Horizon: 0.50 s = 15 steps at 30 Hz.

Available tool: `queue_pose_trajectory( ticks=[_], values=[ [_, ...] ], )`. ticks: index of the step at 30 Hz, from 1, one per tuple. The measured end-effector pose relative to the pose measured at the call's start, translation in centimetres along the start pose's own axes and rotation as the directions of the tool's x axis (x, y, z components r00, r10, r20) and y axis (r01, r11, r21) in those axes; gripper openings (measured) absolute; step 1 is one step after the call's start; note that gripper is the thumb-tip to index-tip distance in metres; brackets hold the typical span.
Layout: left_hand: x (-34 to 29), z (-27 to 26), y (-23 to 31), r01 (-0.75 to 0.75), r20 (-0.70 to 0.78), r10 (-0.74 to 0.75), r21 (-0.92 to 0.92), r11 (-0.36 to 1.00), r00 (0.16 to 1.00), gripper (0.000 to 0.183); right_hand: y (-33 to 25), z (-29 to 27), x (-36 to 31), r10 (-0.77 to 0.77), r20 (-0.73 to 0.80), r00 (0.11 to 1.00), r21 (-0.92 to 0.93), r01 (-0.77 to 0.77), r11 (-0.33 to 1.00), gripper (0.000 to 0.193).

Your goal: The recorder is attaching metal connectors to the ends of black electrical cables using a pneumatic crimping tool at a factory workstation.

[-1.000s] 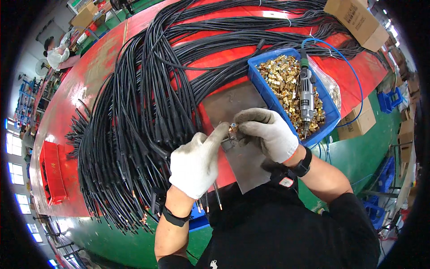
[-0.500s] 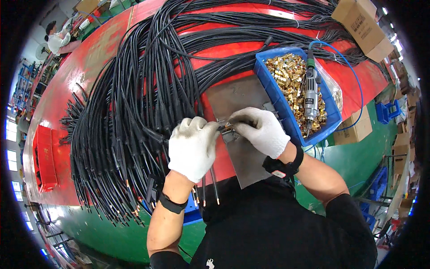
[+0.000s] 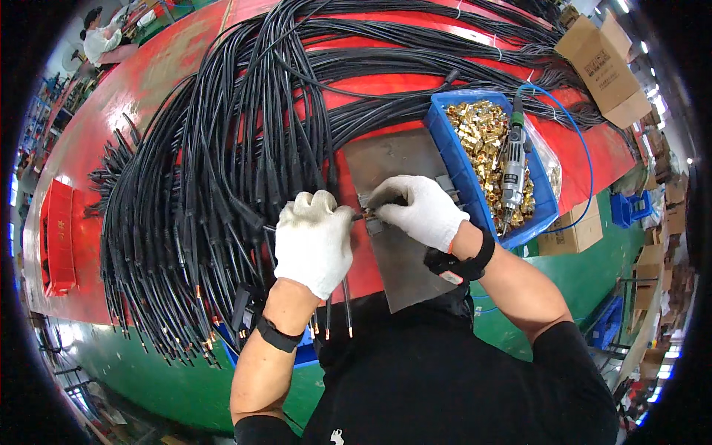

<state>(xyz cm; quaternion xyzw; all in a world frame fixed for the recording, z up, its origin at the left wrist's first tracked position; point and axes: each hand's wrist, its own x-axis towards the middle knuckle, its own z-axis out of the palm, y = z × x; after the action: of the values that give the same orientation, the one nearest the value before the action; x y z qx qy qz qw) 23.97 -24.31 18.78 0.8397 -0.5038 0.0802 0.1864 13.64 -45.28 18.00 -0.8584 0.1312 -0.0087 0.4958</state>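
My left hand (image 3: pixel 315 241), in a white knitted glove, is closed around a black cable (image 3: pixel 358 217) whose end points right. My right hand (image 3: pixel 419 211), gloved too, has its thumb and fingers pinched together at that end. What lies in the pinch is small and mostly hidden by the glove. Both hands meet over the left edge of a dark metal plate (image 3: pixel 397 159), beside a small grey metal fixture (image 3: pixel 376 225). A large heap of black cables (image 3: pixel 222 148) lies left of my hands, many with bare copper tips hanging over the table's near edge.
Right of the plate stands a blue bin (image 3: pixel 461 178) of brass fittings (image 3: pixel 475 141), with an air-powered hand tool (image 3: pixel 513 167) and blue hose (image 3: pixel 586 141) across it. A red bin (image 3: pixel 61 237) sits far left, a cardboard box (image 3: pixel 597 67) back right. Another person (image 3: pixel 104 41) works far left.
The whole view has turned and shifted slightly. My hands keep nearly the same place at the cable end, with the right fingertips a little lower and further over the small part.
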Motion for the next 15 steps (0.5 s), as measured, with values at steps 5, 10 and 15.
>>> queue_pose_trajectory(
  ticks=[5, 10, 15],
  values=[
    [0.1, 1.3, 0.2, 0.023, 0.007, -0.023, 0.056, 0.998, 1.000, 0.018, 0.3, 0.3, 0.7, 0.035, -0.031, 0.999, 0.033, -0.034, 0.999, 0.030],
    [-0.2, 1.5, -0.1, 0.020, -0.007, -0.020, 0.027, 0.999, 1.000, 0.018, -0.2, 0.7, 0.9, 0.019, -0.013, 1.000, -0.061, -0.020, 0.998, 0.033],
    [-0.2, 1.8, -0.3, -0.012, -0.009, 0.012, 0.006, 1.000, 1.000, 0.019, -0.7, 1.0, 0.4, 0.011, -0.043, 0.999, -0.161, -0.018, 0.987, 0.032]
  ],
)
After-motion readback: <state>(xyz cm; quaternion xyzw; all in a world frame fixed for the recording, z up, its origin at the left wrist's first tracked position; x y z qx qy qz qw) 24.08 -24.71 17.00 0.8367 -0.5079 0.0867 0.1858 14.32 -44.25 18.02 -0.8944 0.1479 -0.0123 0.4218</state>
